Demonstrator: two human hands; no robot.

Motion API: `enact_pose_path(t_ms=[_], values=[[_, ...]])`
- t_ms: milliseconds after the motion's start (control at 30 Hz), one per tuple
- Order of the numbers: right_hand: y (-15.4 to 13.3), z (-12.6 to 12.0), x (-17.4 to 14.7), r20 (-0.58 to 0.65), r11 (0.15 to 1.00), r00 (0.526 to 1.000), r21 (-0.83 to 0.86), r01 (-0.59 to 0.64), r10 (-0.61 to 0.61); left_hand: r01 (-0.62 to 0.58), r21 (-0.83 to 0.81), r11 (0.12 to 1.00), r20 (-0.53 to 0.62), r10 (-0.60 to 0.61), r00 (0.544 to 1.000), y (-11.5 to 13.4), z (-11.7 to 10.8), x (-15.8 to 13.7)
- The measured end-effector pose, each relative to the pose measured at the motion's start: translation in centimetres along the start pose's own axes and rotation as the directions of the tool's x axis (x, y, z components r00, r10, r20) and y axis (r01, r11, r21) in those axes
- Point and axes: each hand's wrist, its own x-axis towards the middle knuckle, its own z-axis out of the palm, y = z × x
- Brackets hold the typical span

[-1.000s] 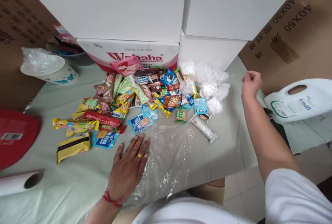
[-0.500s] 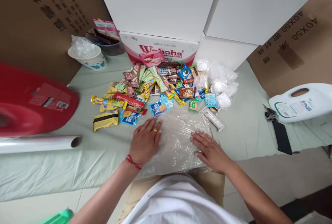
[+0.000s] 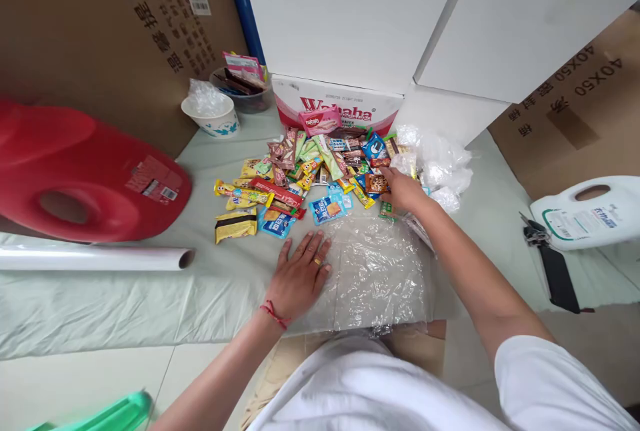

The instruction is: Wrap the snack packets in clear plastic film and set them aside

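Note:
My left hand (image 3: 300,278) lies flat with fingers apart on the left edge of a clear plastic film (image 3: 375,278), spread over the table's front. My right hand (image 3: 403,190) reaches over the right side of a snack pile, fingers stretched out beside a brown cookie packet (image 3: 377,183). Its fingertips partly overlap the wrappers, and I see nothing lifted in it. Near the left hand are a blue biscuit packet (image 3: 327,208), another blue packet (image 3: 277,222) and a yellow packet (image 3: 236,225). A green packet (image 3: 387,210) sits just below the right hand.
Crumpled clear plastic bundles (image 3: 445,164) sit right of the pile. A Wahaha carton (image 3: 290,94) stands behind. At left are a red jug (image 3: 115,184), a white roll (image 3: 100,258) and a paper cup (image 3: 220,121). At right are a white bottle (image 3: 575,218) and a black phone-like object (image 3: 559,281).
My right hand has left the plastic film and moved forward to the snack pile. My left hand stays flat on the film's left side. The view has shifted.

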Motion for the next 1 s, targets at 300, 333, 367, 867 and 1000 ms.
enact_pose_path(t_ms=[300,333,367,867,1000], values=[[3.1,0.3,-4.0,0.250,0.977,0.953,-0.164,-0.134,0.172,0.045,-0.072,0.996,-0.027,-0.047,0.999,0.2,-0.2,0.0],[3.6,-0.3,-4.5,0.246,0.975,0.951,-0.164,-0.151,0.188,0.045,-0.078,0.996,-0.028,-0.047,0.998,0.2,-0.3,0.0],[3.8,-1.0,-4.7,0.228,0.977,0.955,-0.137,-0.163,0.191,0.045,-0.083,0.996,-0.030,-0.047,0.998,0.1,-0.3,0.0],[-5.7,1.7,3.9,-0.017,0.980,0.982,-0.056,-0.190,0.190,0.045,-0.094,0.995,-0.010,-0.047,0.999,0.2,-0.6,0.1],[-5.5,1.4,3.3,0.043,0.978,0.977,-0.032,-0.207,0.208,0.049,-0.085,0.995,-0.006,-0.050,0.999,0.2,-0.6,0.0]])
